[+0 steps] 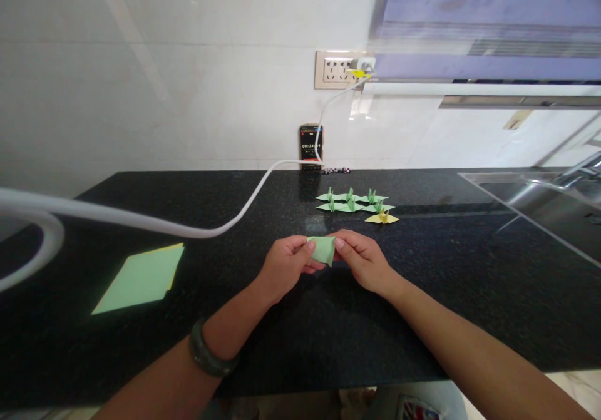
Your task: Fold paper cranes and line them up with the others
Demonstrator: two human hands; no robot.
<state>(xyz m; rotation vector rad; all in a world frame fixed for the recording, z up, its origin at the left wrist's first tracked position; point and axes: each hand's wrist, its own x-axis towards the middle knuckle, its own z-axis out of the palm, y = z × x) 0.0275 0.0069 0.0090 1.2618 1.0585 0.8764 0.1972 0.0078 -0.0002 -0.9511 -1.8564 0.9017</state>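
Holding a small piece of green paper [322, 249] btwn both hands, near mid-view, over the dark counter [422, 270]; can't tell whether raised or resting on it. Pinching its left edge w/ left hand [287, 265], thumb on top, fingers mostly tucked behind and underneath. Pinching its upper right part w/ right hand [361, 258], thumb at the edge, fingertips partly hidden. Both narrow, drawn in to a light pinch; dark bangle [210, 351] on left forearm.

Handling, as a guess: v. light, thin, prob. crisp but bendy, stiffer where layered. Looks folded, w/ lower right corner pointing down; layers too small to count. Prob. not esp. slippery, but easy to crumple, crease wrong or tear under a hard tug. Best taken by opposite edges or corners, w/ thumb against fingertips, pressing along folds, pulling gently.

Container-wise: metal sink [530, 219] at far right, w/ tap [582, 171] over it; can't make out contents from this angle.

Beyond the hands: six green paper birds [350, 202] in two rows of three, plus one yellow bird [382, 218] nearer, at right end. Off to left, flat on counter: green sheets [141, 277] w/ yellow edge peeking out. Upright against wall at back: phone [307, 146] showing a timer, w/ white cable [211, 232] passing in front, up to socket [331, 69].
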